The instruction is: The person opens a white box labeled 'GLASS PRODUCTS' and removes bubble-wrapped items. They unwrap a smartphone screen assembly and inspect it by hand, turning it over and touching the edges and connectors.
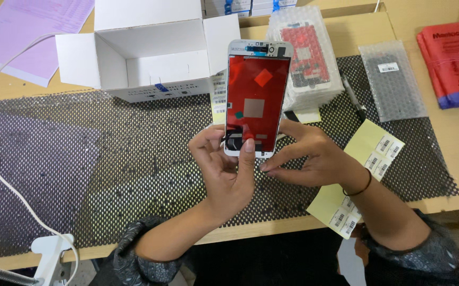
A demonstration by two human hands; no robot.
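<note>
a flat white phone screen panel (pixel 257 98), rectangular with rounded corners and covered by glossy red film, is held upright above the surface (pixel 441 143) between both hands. the grip of the left hand (pixel 224 167) is closed on its lower edge, and the grip of the right hand (pixel 306 153) is clamped on its lower right corner. under it a black perforated mat (pixel 107 169) is spread on pale wood. an open white cardboard box (pixel 144 53), a stack of bubble-wrapped panels (pixel 311 63) and yellow barcode label sheets (pixel 375 148) are seen nearby.

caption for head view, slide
Both hands, left and right, hold a white-framed phone screen panel above a perforated mat.
</note>
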